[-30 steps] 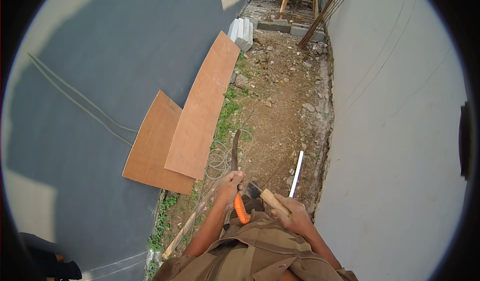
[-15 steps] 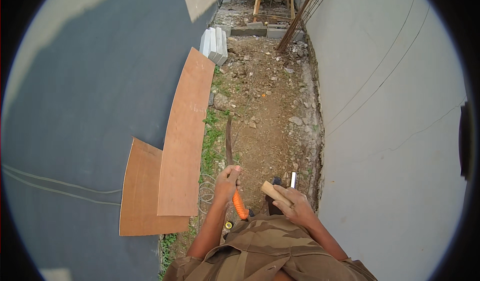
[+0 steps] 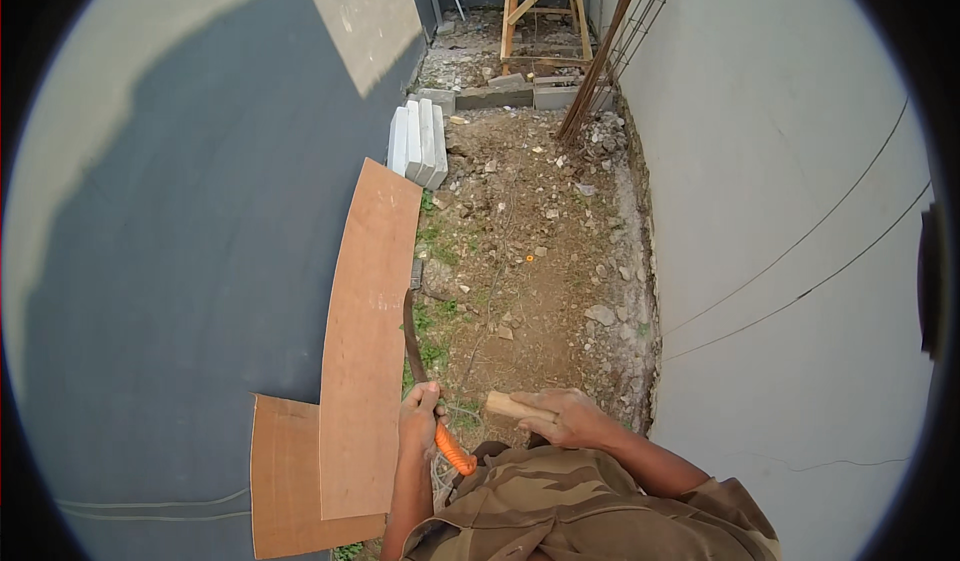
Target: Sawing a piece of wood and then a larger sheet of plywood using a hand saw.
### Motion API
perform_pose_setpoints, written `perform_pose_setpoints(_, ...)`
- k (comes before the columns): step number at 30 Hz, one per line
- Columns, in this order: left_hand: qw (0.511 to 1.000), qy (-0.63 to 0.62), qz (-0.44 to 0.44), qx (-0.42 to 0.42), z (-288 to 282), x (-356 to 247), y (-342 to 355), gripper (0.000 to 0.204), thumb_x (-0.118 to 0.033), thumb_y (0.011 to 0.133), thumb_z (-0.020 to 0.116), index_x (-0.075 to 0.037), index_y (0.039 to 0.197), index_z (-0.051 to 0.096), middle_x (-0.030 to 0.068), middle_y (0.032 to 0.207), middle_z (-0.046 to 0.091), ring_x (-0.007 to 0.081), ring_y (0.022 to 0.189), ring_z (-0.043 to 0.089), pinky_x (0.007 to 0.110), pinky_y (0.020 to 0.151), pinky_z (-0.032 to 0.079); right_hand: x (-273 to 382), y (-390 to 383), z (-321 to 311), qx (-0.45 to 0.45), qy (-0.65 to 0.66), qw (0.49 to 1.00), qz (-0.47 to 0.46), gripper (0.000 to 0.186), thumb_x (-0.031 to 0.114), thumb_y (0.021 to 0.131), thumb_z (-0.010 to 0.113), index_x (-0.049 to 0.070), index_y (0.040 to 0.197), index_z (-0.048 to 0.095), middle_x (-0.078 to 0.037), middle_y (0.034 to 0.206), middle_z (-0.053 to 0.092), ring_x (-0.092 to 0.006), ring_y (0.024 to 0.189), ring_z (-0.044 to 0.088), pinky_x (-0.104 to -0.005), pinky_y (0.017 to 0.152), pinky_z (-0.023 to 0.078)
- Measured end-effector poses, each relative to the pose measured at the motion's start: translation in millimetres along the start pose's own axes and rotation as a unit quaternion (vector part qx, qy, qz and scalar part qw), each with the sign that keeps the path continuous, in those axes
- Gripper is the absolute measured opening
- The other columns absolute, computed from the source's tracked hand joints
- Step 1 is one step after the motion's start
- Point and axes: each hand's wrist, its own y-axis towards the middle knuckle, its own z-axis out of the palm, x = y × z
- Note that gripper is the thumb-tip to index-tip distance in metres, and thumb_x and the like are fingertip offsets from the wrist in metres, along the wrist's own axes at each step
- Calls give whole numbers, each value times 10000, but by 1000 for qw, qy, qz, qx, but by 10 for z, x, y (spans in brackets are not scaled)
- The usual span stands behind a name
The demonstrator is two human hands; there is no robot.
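My left hand [image 3: 420, 413] is closed on a long dark curved blade [image 3: 410, 336] near its base, and the orange ridged handle [image 3: 455, 451] hangs below my fingers, toward my body. The blade points forward, tilted slightly left. To the right, my right hand [image 3: 565, 419] grips a short light wooden piece [image 3: 505, 404], held roughly level with its end toward the blade. The two held things are apart, over my lower body.
Two plywood sheets [image 3: 365, 331] lean by the dark left wall [image 3: 180, 261]. Beyond are white blocks [image 3: 415, 141], a low concrete edge [image 3: 495, 96], a timber frame [image 3: 540, 11] and rusty rebar [image 3: 600, 56] against the pale right wall [image 3: 770, 211]. Stony dirt lies between.
The view has shifted, with the scene ahead now lower in frame. Both hands have moved lower and apart, the blade swinging leftward and the wooden piece turning flatter.
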Motion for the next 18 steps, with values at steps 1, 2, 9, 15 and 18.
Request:
perform_pose_setpoints(1,1000,10,-2,-13,113,-67,108,203,-249,961,586,-56,900,605,-7,791,539,55,573,466,206,471,417,-54,140,-175,7,-3,1000,-27,488,318,858,679,98,1283,586,-178,1010,675,-348,915,648,-400,805,512)
perform_pose_setpoints(2,1000,2,-5,-12,217,-136,220,203,-251,959,589,-58,900,602,-5,799,544,57,579,472,208,475,422,-101,270,-322,7,-1,1000,-27,488,318,858,679,98,1283,586,-178,1010,675,-348,915,648,-400,805,512)
perform_pose_setpoints(9,999,-28,-38,15,717,-466,1247,195,-255,954,597,-66,907,595,2,819,559,68,606,488,219,489,437,-556,1273,-1038,7,33,997,-73,496,329,854,687,89,1278,589,-189,1007,679,-350,875,666,-390,773,524)
perform_pose_setpoints(15,997,-39,-56,33,1189,-879,2365,211,-264,957,594,-54,938,609,8,836,556,66,606,482,216,487,431,-710,2056,-1425,-28,70,997,-5,520,347,855,694,90,1292,579,-192,1081,674,-327,908,675,-363,782,520)
perform_pose_setpoints(18,997,-18,-47,60,1468,-1239,2816,224,-274,962,584,-53,942,617,8,839,553,62,606,479,212,485,428,-722,2520,-1768,-40,96,994,31,519,344,860,692,86,1294,576,-180,1077,680,-275,887,679,-341,771,513)
